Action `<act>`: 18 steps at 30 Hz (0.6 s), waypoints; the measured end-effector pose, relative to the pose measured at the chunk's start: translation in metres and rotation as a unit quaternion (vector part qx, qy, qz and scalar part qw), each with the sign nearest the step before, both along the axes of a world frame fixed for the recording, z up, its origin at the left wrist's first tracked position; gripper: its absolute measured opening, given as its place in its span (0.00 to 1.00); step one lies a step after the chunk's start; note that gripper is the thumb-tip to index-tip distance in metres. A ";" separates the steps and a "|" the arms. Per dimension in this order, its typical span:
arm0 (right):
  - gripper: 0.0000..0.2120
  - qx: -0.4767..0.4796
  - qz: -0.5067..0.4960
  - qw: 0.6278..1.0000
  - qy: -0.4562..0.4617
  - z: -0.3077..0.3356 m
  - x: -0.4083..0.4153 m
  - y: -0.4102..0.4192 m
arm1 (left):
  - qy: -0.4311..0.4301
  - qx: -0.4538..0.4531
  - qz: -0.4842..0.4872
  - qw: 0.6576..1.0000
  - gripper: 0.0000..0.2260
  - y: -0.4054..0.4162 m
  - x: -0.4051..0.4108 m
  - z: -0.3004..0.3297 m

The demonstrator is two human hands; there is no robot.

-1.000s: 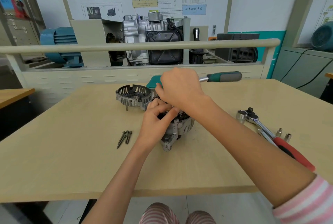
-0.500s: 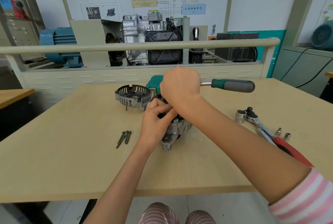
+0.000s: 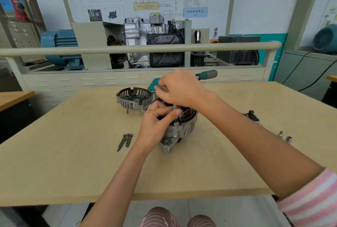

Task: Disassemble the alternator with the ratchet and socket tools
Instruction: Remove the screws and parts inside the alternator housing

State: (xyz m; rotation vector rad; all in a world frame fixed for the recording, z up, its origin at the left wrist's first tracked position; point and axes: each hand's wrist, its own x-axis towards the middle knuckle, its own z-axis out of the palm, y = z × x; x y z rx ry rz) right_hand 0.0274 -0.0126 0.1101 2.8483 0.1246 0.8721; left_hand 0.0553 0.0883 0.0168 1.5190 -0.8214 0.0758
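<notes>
Nearest the camera, at the bottom of the frame, the near edge of the table [image 3: 164,194] ran across, and above it, just left of centre, three long bolts [image 3: 125,140] lay loose together on the bare wood, which suggested that the through-bolts were already out. At the centre of the frame stood the alternator [image 3: 179,129], resting on the table with its open end up so that copper windings showed inside the housing. The left hand [image 3: 155,122] was curled against its near rim, with the thumb and forefinger closed close to a small silver socket or extension; whether they actually pinched it could not be told. Just above, the right hand [image 3: 179,88] was clenched round the head end of the ratchet [image 3: 207,74], whose green and grey handle stuck out toward the upper right. A fastener inside the body seemed to be the step in hand. Just beyond and to the left of the alternator, the slotted end cover [image 3: 134,98] sat apart on the table, so that part of the teardown looked done. Toward the right edge, partly hidden by the forearm, lay a second ratchet head [image 3: 252,115] and two small sockets [image 3: 284,136]. Judging by this, the job was roughly midway: cover and long bolts off, stator, rotor and front housing not yet separated.
</notes>
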 end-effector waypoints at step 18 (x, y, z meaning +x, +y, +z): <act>0.20 0.014 0.035 0.998 0.050 0.006 0.002 -0.008 | -0.006 0.032 -0.005 0.999 0.05 0.001 -0.006 0.003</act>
